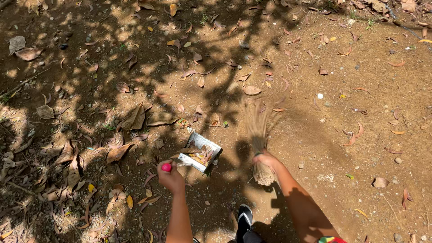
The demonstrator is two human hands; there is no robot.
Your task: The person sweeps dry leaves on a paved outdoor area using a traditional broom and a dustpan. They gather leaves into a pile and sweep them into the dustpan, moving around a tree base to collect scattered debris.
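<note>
Here, low centre of the frame, our left hand (171, 176) has its fingers wrapped round the pink handle (166, 167) of a metal dustpan (200, 153) lying on the dirt ground (360, 148), a few dry leaves (198, 157) already in it. Our right hand (266, 159) grips a bundle broom (258, 135), bristles fanned just right of the pan. We judge short strokes toward the pan's mouth work best, its lip pressed flat.
</note>
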